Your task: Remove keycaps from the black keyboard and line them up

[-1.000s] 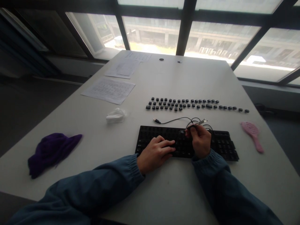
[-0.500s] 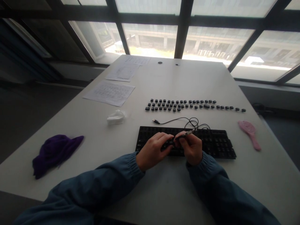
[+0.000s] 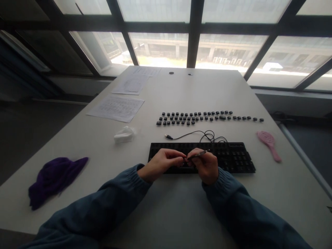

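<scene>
A black keyboard [image 3: 233, 162] lies on the table in front of me, with several keycaps off its left and middle part. My right hand [image 3: 207, 165] is closed round a slim tweezers-like tool [image 3: 199, 154], dark and metallic, its tip pointing left over the keyboard. Beside that tip, my left hand [image 3: 162, 162] has thumb and forefinger pinched together. Whatever sits between those fingertips is too small to make out. Beyond the keyboard, loose black keycaps [image 3: 190, 118] stand in uneven rows.
The keyboard's cable with its USB plug [image 3: 168, 137] coils behind it. A pink hairbrush [image 3: 268, 143] lies at the right. On the left are a purple cloth hat [image 3: 55, 178], a crumpled white tissue pack [image 3: 124, 135] and printed papers [image 3: 116, 108]. Windows stand past the table's far edge.
My left hand has drawn its thumb and forefinger together off the keys, meeting my right fingertips. The tool is tilted lower in my right hand. The whole view has shifted slightly.
</scene>
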Demonstrator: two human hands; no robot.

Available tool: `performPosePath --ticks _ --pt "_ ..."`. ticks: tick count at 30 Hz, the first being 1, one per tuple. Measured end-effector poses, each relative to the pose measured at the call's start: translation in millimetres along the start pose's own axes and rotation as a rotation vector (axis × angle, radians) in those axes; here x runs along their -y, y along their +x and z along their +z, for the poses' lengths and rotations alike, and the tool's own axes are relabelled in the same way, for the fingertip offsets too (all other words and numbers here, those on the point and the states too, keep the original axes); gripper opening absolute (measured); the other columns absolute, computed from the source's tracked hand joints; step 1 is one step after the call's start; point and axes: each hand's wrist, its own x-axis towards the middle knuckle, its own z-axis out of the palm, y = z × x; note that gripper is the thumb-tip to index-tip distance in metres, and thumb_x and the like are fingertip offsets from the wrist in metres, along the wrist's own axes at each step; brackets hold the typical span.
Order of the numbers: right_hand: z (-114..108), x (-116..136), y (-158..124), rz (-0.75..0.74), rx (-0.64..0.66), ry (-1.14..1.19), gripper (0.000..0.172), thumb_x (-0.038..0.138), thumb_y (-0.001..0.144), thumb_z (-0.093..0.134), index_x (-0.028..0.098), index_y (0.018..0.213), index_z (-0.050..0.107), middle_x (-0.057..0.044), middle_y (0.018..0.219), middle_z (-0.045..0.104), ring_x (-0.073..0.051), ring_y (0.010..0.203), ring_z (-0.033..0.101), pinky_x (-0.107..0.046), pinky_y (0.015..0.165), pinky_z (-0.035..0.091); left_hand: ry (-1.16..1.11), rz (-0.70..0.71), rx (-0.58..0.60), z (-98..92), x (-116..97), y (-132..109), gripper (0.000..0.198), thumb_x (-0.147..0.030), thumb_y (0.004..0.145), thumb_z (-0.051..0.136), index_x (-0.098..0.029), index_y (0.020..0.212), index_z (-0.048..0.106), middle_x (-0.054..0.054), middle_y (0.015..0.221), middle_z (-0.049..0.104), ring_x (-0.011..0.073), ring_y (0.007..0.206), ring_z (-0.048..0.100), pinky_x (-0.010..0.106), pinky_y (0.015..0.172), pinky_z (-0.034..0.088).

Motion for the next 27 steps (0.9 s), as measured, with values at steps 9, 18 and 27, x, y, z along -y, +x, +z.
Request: performPosePath --ticks 9,18,27 --pt "0 3 1 -0.004 -0.039 -0.023 0.017 0.022 0.096 0.055 0.017 0.089 0.070 -0.005 0.077 0.067 -0.013 0.059 0.061 -0.027 0.056 0.050 0.194 0.112 -0.192 -31.0 -42 -7 0.034 -0.036 0.074 0.082 -0.016 0.101 0.076 0.008 0.100 0.077 0.0222 0.093 0.072 0.034 0.089 0.058" --pt "-2 -17 3 0.158 -0.101 0.023 0.015 0.029 0.092 0.059 0.016 0.089 0.068 -0.004 0.073 0.068 -0.013 0.057 0.062 -0.025 0.053 0.050 0.772 0.488 -0.188 -25.8 -93 128 0.023 -0.023 0.079 0.072 -0.011 0.099 0.077 0.008 0.087 0.076 0.0167 0.078 0.070 0.028 0.076 0.059" --pt "-4 -18 6 0.154 -0.101 0.056 0.013 0.024 0.090 0.059 0.017 0.087 0.069 -0.003 0.071 0.066 -0.014 0.060 0.061 -0.024 0.056 0.050 1.247 0.468 -0.123 12.2 -65 215 0.018 -0.020 0.078 0.069 -0.018 0.093 0.078 0.008 0.095 0.077 0.0250 0.096 0.068 0.034 0.091 0.052"
